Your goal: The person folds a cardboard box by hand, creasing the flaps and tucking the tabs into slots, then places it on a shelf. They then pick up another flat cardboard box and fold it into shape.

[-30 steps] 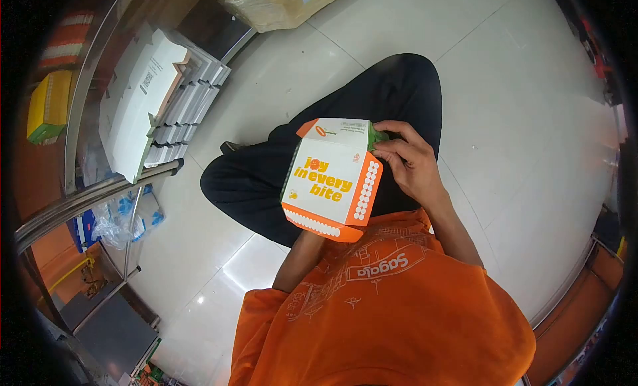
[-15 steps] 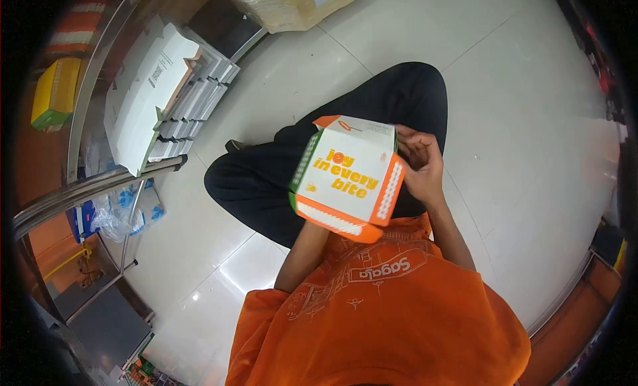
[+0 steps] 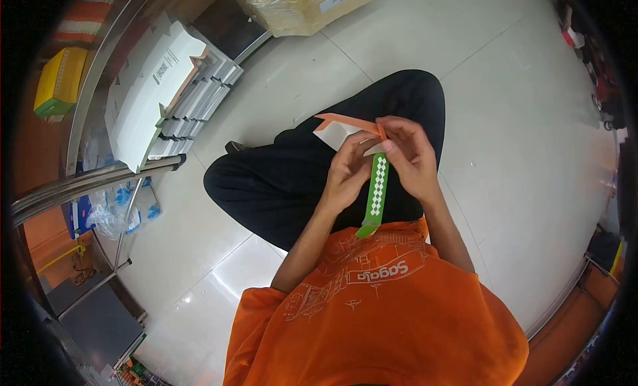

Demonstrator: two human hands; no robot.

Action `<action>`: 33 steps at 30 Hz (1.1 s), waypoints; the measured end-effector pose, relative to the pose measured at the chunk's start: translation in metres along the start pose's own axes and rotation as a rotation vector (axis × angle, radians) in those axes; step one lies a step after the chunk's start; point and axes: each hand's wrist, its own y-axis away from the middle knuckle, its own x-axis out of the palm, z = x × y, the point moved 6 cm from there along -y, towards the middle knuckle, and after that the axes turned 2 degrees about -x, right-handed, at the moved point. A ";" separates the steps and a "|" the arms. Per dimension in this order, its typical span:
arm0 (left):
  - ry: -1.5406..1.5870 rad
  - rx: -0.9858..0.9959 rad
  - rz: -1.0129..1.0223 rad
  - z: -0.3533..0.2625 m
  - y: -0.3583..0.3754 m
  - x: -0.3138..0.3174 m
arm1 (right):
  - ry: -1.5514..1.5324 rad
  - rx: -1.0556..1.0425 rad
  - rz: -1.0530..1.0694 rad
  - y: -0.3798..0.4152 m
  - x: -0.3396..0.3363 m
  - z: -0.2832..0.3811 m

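Note:
A partly folded carton [image 3: 376, 193] is held above my lap, turned nearly edge-on. Its green flap with white diamonds points down toward my shirt, and an orange edge with a bit of white panel shows at the top. My left hand [image 3: 350, 171] is closed on the carton's near middle, fingers bent inward. On the other side, my right hand [image 3: 411, 159] pinches the orange corner between thumb and fingers. Both hands almost touch. The carton's printed face is out of sight.
Flat printed cartons [image 3: 149, 87] are stacked on a metal rack [image 3: 100, 187] at the left, near a yellow-green box [image 3: 60, 82]. Below hangs a clear plastic bag [image 3: 123, 210]. A wrapped cardboard box [image 3: 299, 8] stands on the floor [image 3: 505, 120] at the top.
The carton has turned from its printed face to edge-on. My left hand, hidden behind it before, now shows gripping it, and my right hand has moved slightly inward.

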 end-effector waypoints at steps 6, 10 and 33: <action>0.042 -0.074 -0.217 -0.002 0.002 -0.003 | 0.194 -0.094 0.019 0.007 0.004 0.001; 0.002 -0.118 -0.232 0.004 -0.001 -0.005 | 0.282 -0.084 0.070 0.006 0.002 0.002; -0.469 -0.102 -0.369 0.037 0.020 0.010 | 0.684 0.163 -0.205 -0.007 -0.028 -0.007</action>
